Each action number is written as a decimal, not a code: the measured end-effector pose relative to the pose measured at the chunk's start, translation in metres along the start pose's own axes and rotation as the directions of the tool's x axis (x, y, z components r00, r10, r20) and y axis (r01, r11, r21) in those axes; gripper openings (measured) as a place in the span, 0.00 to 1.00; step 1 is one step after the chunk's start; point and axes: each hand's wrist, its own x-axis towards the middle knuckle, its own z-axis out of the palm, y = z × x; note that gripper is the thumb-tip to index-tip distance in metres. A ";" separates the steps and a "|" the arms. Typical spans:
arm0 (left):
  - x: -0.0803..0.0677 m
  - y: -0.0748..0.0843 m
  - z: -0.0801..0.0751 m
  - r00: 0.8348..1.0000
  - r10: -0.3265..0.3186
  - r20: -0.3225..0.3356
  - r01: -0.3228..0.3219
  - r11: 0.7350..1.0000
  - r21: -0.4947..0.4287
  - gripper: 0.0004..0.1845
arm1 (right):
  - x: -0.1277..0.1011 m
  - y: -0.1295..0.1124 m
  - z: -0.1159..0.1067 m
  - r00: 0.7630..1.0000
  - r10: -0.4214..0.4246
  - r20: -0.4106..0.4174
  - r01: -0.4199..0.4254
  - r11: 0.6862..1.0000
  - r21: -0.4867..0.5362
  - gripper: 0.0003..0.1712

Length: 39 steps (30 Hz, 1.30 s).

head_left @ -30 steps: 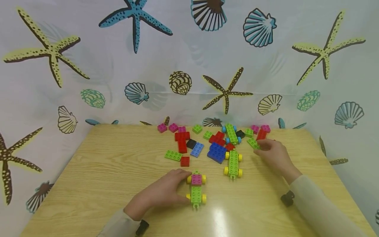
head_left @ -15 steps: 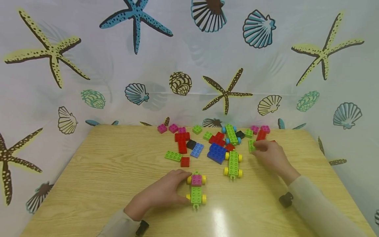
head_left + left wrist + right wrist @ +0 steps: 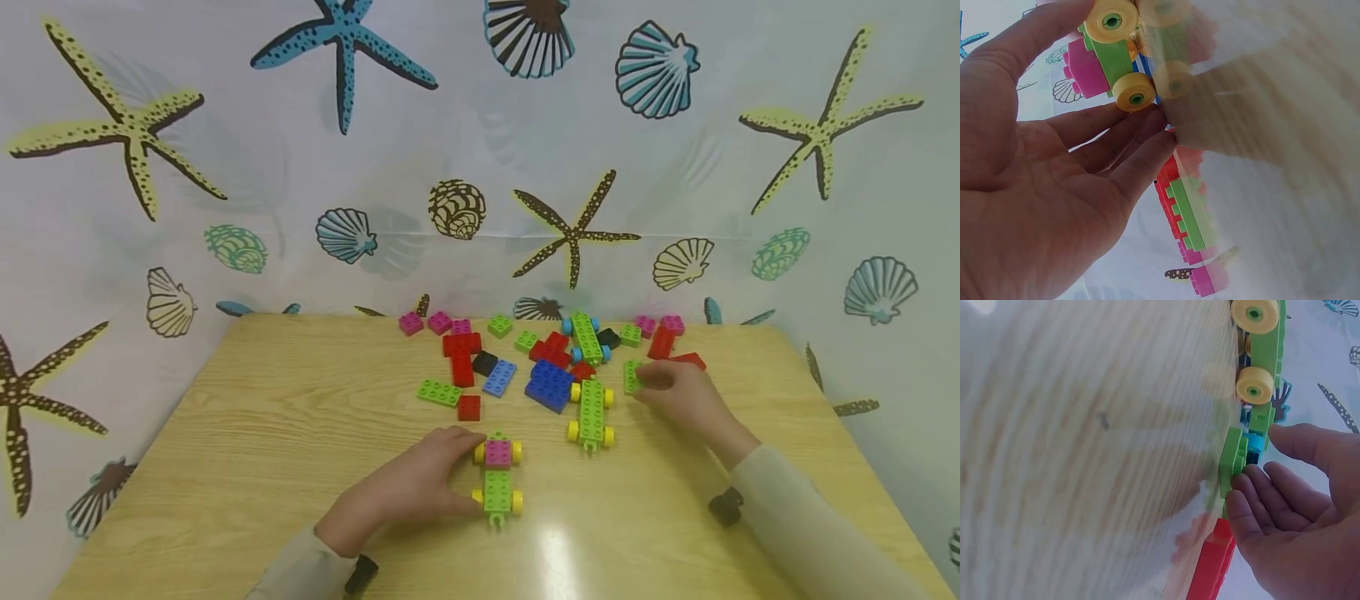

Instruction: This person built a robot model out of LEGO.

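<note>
"Where are the hands?"

"The left hand (image 3: 408, 479) is spread beside the green car base (image 3: 497, 493), thumb and finger touching its yellow wheels (image 3: 1135, 92), towards the front of the worktop (image 3: 262, 433). The right hand (image 3: 686, 404), fingers loosely bent, thumb apart, is at the green building brick (image 3: 631, 377) farther right."

"Which step?"

"Fetching that brick, I'd judge; the next move calls for a thumb-and-finger pinch, with the left hand bracing the base."

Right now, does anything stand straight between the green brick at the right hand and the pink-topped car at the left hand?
Yes: the other yellow-wheeled green car stands between the green brick and the pink-topped car.
</note>
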 end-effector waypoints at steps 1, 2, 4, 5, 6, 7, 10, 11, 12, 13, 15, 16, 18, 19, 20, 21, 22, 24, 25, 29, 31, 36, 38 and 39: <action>0.000 0.000 0.000 1.000 -0.001 -0.001 0.001 1.000 0.001 0.49 | 0.000 -0.001 0.000 1.000 0.000 0.002 0.000 1.000 0.000 0.28; 0.000 0.000 -0.001 1.000 -0.001 -0.003 0.001 1.000 0.001 0.49 | 0.000 -0.002 0.000 1.000 -0.004 0.000 0.004 1.000 -0.007 0.28; 0.000 -0.001 -0.001 1.000 -0.001 -0.004 0.001 1.000 0.000 0.49 | 0.001 -0.004 0.000 1.000 -0.005 -0.010 0.005 1.000 -0.014 0.28; 0.000 -0.001 -0.001 1.000 -0.001 -0.005 0.001 1.000 -0.001 0.49 | 0.002 -0.004 0.000 1.000 -0.008 -0.018 0.007 1.000 -0.021 0.29; 0.000 -0.001 -0.001 1.000 -0.001 -0.005 0.001 1.000 -0.002 0.49 | 0.003 -0.004 0.000 1.000 -0.012 -0.024 0.011 0.999 -0.033 0.30; 0.000 -0.001 -0.001 1.000 0.001 -0.005 -0.001 1.000 -0.001 0.50 | 0.005 -0.004 0.000 0.999 -0.014 -0.029 0.012 0.999 -0.045 0.31; 0.001 -0.003 -0.001 1.000 0.008 -0.003 -0.008 1.000 0.000 0.50 | 0.010 -0.003 0.001 1.000 -0.022 -0.015 0.021 0.998 -0.067 0.35; 0.002 -0.003 0.000 1.000 0.010 -0.003 -0.010 1.000 0.001 0.50 | 0.011 -0.002 0.001 1.000 -0.023 -0.008 0.022 0.997 -0.075 0.36; 0.002 -0.003 0.000 1.000 0.014 -0.003 -0.014 1.000 0.003 0.50 | 0.012 -0.001 0.002 1.000 -0.028 0.002 0.028 0.996 -0.082 0.38; 0.002 -0.003 0.000 1.000 0.017 -0.004 -0.017 1.000 0.005 0.49 | 0.014 -0.001 0.002 0.999 -0.031 0.009 0.032 0.996 -0.084 0.39; 0.003 -0.004 0.000 1.000 0.019 -0.005 -0.019 1.000 0.007 0.49 | 0.016 0.000 0.003 0.999 -0.038 0.019 0.039 0.995 -0.087 0.41; 0.003 -0.004 0.000 1.000 0.020 -0.006 -0.020 1.000 0.008 0.49 | 0.017 0.001 0.003 0.999 -0.041 0.022 0.043 0.995 -0.090 0.42; 0.002 -0.004 0.000 1.000 0.017 -0.005 -0.017 1.000 0.004 0.49 | 0.018 0.002 0.004 0.999 -0.046 0.024 0.048 0.994 -0.093 0.43; 0.002 -0.003 0.000 1.000 0.014 -0.004 -0.014 1.000 0.001 0.49 | 0.018 0.002 0.005 0.999 -0.047 0.024 0.050 0.994 -0.093 0.43; 0.002 -0.003 0.000 1.000 0.011 -0.002 -0.011 1.000 -0.002 0.49 | 0.019 0.002 0.005 0.999 -0.048 0.026 0.050 0.994 -0.096 0.43; 0.002 -0.003 0.000 1.000 0.009 0.000 -0.009 1.000 -0.005 0.49 | 0.019 0.003 0.006 0.999 -0.045 0.028 0.047 0.994 -0.095 0.43; 0.001 -0.002 0.000 1.000 0.008 0.002 -0.008 1.000 -0.007 0.49 | 0.019 0.003 0.006 0.999 -0.044 0.031 0.046 0.994 -0.095 0.43; 0.001 -0.002 0.000 1.000 0.007 0.003 -0.007 1.000 -0.007 0.49 | 0.019 0.003 0.006 0.999 -0.040 0.035 0.043 0.994 -0.097 0.43; 0.001 -0.002 0.000 1.000 0.007 0.002 -0.007 1.000 -0.007 0.49 | 0.019 0.003 0.006 0.999 -0.038 0.034 0.041 0.995 -0.096 0.43; 0.000 -0.001 0.000 1.000 0.007 0.001 -0.007 1.000 -0.005 0.49 | 0.019 0.003 0.006 0.999 -0.034 0.032 0.037 0.994 -0.105 0.43; 0.000 -0.001 0.000 1.000 0.006 0.000 -0.006 1.000 -0.005 0.49 | 0.019 0.002 0.007 0.999 -0.031 0.035 0.034 0.994 -0.108 0.43; 0.001 -0.002 0.000 1.000 0.006 -0.001 -0.006 1.000 -0.002 0.49 | 0.021 0.001 0.009 0.999 -0.026 0.044 0.031 0.992 -0.121 0.44; 0.001 -0.003 0.000 1.000 0.005 -0.001 -0.005 1.000 -0.001 0.49 | 0.022 0.001 0.009 0.999 -0.029 0.041 0.034 0.991 -0.126 0.43; 0.001 -0.003 0.000 1.000 0.005 -0.001 -0.005 1.000 -0.002 0.49 | 0.022 0.001 0.010 0.999 -0.029 0.040 0.033 0.992 -0.125 0.43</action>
